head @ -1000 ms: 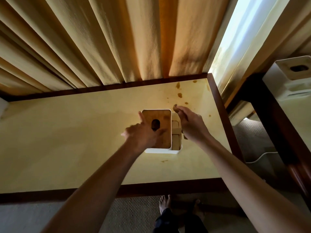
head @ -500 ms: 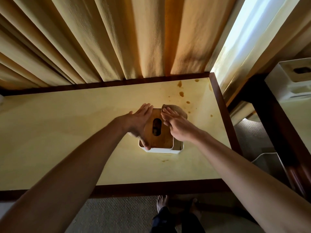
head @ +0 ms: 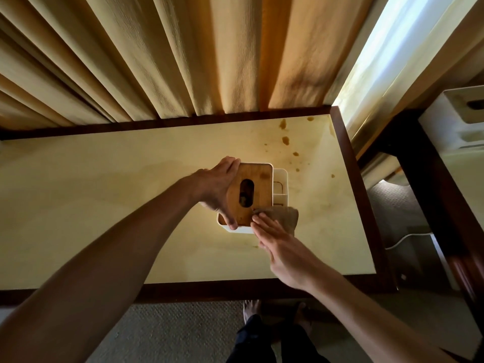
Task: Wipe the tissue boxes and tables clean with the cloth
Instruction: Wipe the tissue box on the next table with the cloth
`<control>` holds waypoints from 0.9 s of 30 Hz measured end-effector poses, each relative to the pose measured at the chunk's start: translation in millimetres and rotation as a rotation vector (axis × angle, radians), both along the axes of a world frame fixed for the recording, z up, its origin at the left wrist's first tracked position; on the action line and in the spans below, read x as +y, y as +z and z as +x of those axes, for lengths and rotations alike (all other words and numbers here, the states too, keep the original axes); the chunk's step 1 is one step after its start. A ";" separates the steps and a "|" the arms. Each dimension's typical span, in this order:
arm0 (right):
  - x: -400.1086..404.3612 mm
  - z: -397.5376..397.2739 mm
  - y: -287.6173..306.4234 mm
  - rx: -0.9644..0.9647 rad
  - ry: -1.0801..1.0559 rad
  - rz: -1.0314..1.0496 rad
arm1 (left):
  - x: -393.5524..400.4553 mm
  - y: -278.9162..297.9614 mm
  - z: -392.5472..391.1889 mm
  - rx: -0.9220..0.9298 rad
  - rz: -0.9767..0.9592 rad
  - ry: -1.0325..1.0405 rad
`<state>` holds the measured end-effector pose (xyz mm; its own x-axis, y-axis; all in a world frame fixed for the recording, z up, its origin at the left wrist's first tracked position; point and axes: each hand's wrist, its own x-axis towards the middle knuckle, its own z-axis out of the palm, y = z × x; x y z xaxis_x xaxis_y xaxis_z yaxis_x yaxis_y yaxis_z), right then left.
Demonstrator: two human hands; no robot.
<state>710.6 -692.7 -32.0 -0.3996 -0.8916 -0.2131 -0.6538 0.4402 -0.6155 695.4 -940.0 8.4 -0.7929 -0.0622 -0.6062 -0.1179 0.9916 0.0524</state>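
Box (head: 248, 196) sits between both hands, braced by left hand (head: 218, 188) gripping its far and near edges so it can't slide. Right hand (head: 272, 241), fingers flat, presses cloth (head: 281, 217) on the box's near corner. Stains (head: 285, 140) lie beyond, on table (head: 104, 192).

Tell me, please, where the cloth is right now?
In the head view, the cloth lies on the tissue box's near right corner, pressed under the right hand's straight fingers.
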 end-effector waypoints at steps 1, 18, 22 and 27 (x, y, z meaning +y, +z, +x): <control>0.0 2.4 -0.9 0.005 0.004 0.013 | 0.1 0.2 0.2 0.000 0.002 0.000; -67.4 -89.4 10.3 0.088 -0.106 0.093 | -0.7 0.8 1.0 -0.022 0.040 0.020; -46.5 -58.8 -0.6 0.107 -0.077 0.019 | -1.4 -0.1 0.5 -0.026 0.052 0.023; -10.4 -16.8 -4.9 0.015 -0.022 -0.001 | -0.3 -0.1 0.5 -0.015 0.061 0.038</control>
<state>693.8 -703.1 -36.9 -0.4221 -0.8829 -0.2058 -0.6534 0.4537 -0.6060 695.9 -940.3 8.3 -0.7816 -0.0546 -0.6214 -0.1568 0.9814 0.1111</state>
